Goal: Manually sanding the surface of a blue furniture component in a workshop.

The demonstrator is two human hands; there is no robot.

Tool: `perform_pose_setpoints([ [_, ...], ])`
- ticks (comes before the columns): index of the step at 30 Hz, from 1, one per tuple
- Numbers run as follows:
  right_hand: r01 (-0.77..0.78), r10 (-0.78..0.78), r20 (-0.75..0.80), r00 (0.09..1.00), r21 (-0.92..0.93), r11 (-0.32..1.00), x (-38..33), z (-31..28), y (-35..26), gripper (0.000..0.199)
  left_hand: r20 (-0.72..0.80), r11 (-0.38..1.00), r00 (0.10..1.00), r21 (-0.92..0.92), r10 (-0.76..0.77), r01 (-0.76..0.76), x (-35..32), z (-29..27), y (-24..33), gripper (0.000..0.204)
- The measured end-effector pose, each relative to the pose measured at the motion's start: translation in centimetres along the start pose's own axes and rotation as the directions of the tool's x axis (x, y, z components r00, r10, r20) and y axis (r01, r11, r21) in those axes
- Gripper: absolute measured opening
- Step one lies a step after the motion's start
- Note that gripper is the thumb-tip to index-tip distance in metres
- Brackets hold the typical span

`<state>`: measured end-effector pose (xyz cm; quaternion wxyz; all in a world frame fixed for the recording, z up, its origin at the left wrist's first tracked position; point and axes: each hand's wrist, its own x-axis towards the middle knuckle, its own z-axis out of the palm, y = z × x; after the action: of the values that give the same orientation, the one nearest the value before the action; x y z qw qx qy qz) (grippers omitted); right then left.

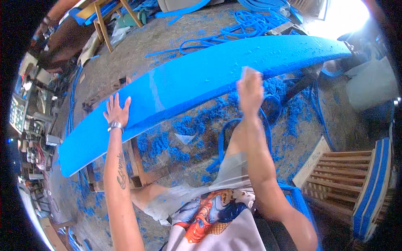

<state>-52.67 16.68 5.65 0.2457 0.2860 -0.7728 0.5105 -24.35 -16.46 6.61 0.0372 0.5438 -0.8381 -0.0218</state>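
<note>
A long blue foam board (184,83), shaped like a surfboard, stretches across in front of me from near left to far right. My left hand (117,109) lies flat on its left part, fingers spread, a metal watch on the wrist. Over the near edge, right of the middle, is my right hand (251,92), smeared by motion. Its fingers look closed, and a pale patch at their tips may be a small piece held there; its kind cannot be made out. Small blue crumbs dot the board's right half. A wooden stand (136,163) shows beneath the board's left part.
Blue foam shavings (171,125) litter the floor under the board. Tangled blue strips (247,25) lie beyond it. At right stands a slatted wooden rack (339,175) with blue-striped edging. A cluttered shelf (35,121) lines the left side. Bright light enters at upper right.
</note>
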Motion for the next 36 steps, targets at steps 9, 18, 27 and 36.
perform_pose_setpoints([
  [9,0.67,-0.476,0.473,0.741,-0.481,0.565,-3.7,1.3,-8.2,0.025,-0.02,1.0,1.0,-0.017,0.018,-0.018,-0.4,-0.2,0.3,0.082],
  [18,0.452,-0.337,0.369,0.866,-0.29,0.843,-6.9,4.5,-6.5,0.06,-0.008,0.999,1.0,0.022,-0.024,0.024,-0.3,-0.4,0.4,0.084],
  [27,-0.1,0.086,0.116,0.99,0.121,0.988,-4.6,3.5,-5.8,0.038,-0.042,1.0,0.999,-0.006,-0.016,0.016,-0.3,0.3,0.2,0.083],
  [36,-0.15,0.042,0.317,0.948,0.324,0.934,-5.5,3.6,-6.5,0.046,-0.067,1.0,0.998,-0.003,0.002,-0.002,-0.1,0.5,0.0,0.081],
])
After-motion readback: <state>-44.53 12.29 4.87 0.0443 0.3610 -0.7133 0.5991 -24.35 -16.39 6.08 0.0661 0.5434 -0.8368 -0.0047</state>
